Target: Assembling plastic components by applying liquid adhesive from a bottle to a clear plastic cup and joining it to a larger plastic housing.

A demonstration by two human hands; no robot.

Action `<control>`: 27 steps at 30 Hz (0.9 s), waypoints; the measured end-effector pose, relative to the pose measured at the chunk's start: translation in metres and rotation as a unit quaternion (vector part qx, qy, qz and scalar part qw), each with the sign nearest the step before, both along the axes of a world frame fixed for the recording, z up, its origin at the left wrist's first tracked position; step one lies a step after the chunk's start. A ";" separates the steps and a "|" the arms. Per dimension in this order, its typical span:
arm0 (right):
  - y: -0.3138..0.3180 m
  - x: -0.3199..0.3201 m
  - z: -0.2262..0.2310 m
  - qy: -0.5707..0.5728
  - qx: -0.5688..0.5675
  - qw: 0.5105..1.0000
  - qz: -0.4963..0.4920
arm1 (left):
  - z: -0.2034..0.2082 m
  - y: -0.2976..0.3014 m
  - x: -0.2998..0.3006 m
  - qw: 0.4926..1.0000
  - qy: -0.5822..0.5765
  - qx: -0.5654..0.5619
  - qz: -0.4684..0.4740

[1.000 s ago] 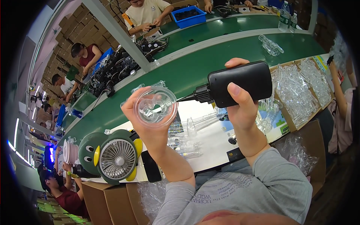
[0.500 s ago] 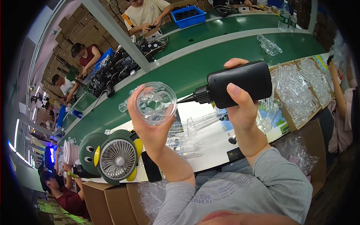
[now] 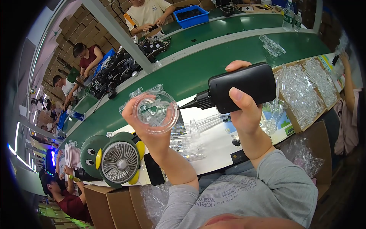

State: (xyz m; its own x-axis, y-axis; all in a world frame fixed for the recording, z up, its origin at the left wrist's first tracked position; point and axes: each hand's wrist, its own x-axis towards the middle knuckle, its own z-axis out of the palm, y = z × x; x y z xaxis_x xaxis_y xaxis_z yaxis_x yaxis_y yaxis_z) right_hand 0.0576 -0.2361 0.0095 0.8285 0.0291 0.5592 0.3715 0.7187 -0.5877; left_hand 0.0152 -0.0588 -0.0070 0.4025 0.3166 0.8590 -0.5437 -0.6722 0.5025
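Note:
My left hand [image 3: 150, 139] is closed round a clear plastic part with a round, cup-like rim [image 3: 167, 128], its open side turned toward me. In my right hand [image 3: 246, 110] lies a black squeeze bottle [image 3: 244, 86], tipped sideways with its thin nozzle pointing left. The nozzle tip is at the right edge of the clear rim; whether it touches cannot be made out. Below the hands, several clear plastic tubes and pieces [image 3: 190, 139] rest on a white sheet [image 3: 217, 152].
Cardboard trays of clear parts [image 3: 303, 97] stand at right. A green penguin-shaped fan [image 3: 120, 162] and a dark phone [image 3: 153, 170] sit at left. Across the green bench [image 3: 228, 42] are a blue bin [image 3: 190, 17], black cabled devices [image 3: 122, 70] and co-workers. Another clear part [image 3: 272, 45] lies beyond my right hand.
The clear part in my left hand has turned and shifted slightly down and left. The bottle has moved a little left and down, its nozzle staying beside the rim.

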 end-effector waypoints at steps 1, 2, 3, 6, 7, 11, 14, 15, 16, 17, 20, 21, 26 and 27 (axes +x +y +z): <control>0.000 0.000 0.000 0.003 0.002 1.000 0.004 | 0.000 0.001 0.000 1.000 0.001 -0.002 -0.009; 0.000 0.000 0.000 0.003 0.002 1.000 0.005 | 0.000 0.001 -0.001 1.000 0.001 -0.002 -0.008; -0.001 0.000 0.000 0.011 -0.012 1.000 -0.004 | 0.001 0.001 -0.001 1.000 0.002 0.019 0.007; -0.001 0.001 0.000 0.016 -0.020 1.000 -0.015 | 0.003 0.003 -0.002 0.998 0.012 0.055 0.027; -0.001 0.002 -0.001 0.013 -0.013 1.000 -0.018 | 0.003 0.004 -0.003 0.997 0.021 0.069 0.031; 0.000 0.002 0.000 0.011 -0.008 1.000 -0.021 | 0.006 0.006 -0.006 0.996 0.050 0.076 0.020; 0.000 0.003 -0.001 0.019 -0.001 1.000 -0.015 | 0.009 0.002 -0.004 0.997 0.029 0.073 0.005; -0.002 0.004 -0.002 0.014 0.013 1.000 0.007 | 0.009 0.001 -0.004 0.997 0.030 0.066 -0.007; -0.002 0.004 -0.003 0.010 0.028 0.999 0.028 | 0.009 0.000 -0.004 0.998 0.031 0.060 -0.020; -0.002 0.004 -0.003 0.010 0.028 0.999 0.027 | 0.009 0.000 -0.004 0.998 0.031 0.060 -0.020; -0.001 0.004 -0.002 0.003 0.032 0.999 0.024 | 0.008 -0.001 -0.005 0.998 0.044 0.050 -0.018; -0.001 0.004 -0.001 0.009 0.010 1.000 0.004 | 0.007 -0.003 -0.006 0.998 0.049 0.048 0.003; 0.000 0.003 0.000 0.016 -0.009 1.000 -0.010 | -0.001 0.000 -0.002 1.000 0.005 0.008 -0.028; -0.001 0.003 0.000 0.018 -0.012 1.000 -0.009 | -0.001 0.000 -0.002 1.000 0.009 0.014 -0.022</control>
